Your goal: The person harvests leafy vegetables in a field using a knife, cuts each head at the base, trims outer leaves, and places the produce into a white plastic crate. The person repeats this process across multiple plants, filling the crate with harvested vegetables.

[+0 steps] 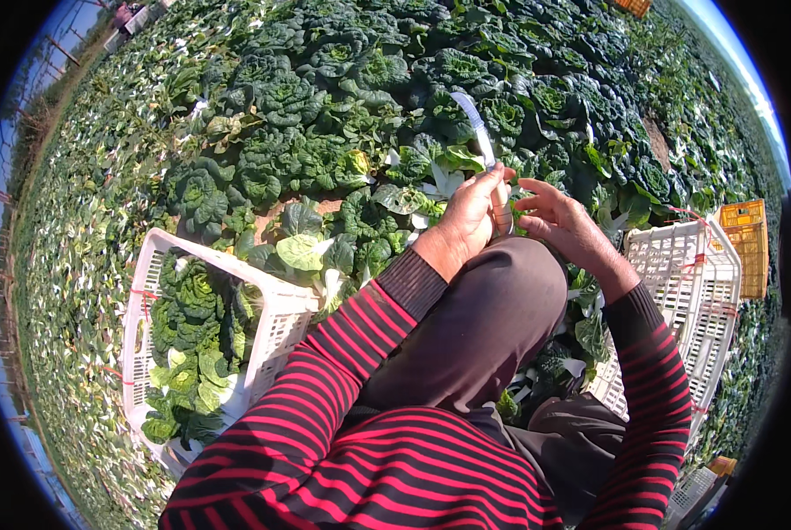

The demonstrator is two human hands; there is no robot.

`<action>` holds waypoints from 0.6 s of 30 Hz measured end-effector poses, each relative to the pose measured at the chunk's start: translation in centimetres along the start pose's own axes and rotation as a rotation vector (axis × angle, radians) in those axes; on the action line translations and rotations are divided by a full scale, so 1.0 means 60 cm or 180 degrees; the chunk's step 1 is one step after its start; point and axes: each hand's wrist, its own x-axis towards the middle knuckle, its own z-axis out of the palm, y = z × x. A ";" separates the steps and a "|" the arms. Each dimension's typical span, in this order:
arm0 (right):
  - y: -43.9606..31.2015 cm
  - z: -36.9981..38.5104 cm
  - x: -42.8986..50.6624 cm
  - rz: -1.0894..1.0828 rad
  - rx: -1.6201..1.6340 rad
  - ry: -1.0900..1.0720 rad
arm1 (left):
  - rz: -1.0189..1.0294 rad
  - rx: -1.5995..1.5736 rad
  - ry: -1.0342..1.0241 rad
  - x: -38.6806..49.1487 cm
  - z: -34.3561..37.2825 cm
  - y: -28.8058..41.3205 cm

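My left hand [467, 211] grips the pale handle of a curved, serrated sickle [480, 128], its blade pointing up and away from me above my raised knee. Close to the handle on the right, my right hand [554, 215] has its fingers spread and slightly bent, with nothing seen in them. Beyond the blade grow dark green leafy heads [465, 69] of a tatsoi-like vegetable. Cut pale leaves [443, 182] lie just behind my left hand.
A white plastic crate [289, 291] on the left holds green heads. At the right stand white crates [673, 265] tied with red string and an orange crate [743, 245]. Loose leaves [90, 278] cover the ground at left. Another person [123, 14] is far off at upper left.
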 end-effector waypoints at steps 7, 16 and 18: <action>-0.091 0.045 0.053 -0.0210 0.0773 0.0465 | 0.0872 0.0776 -0.0434 -0.095 0.045 0.075; 0.001 -0.063 0.049 -0.0054 0.0291 0.1209 | -0.0142 0.2570 0.1881 -0.263 -0.310 0.045; 0.020 -0.039 0.085 0.0175 0.0311 0.0927 | 0.0763 0.2679 0.1914 -0.236 -0.375 0.091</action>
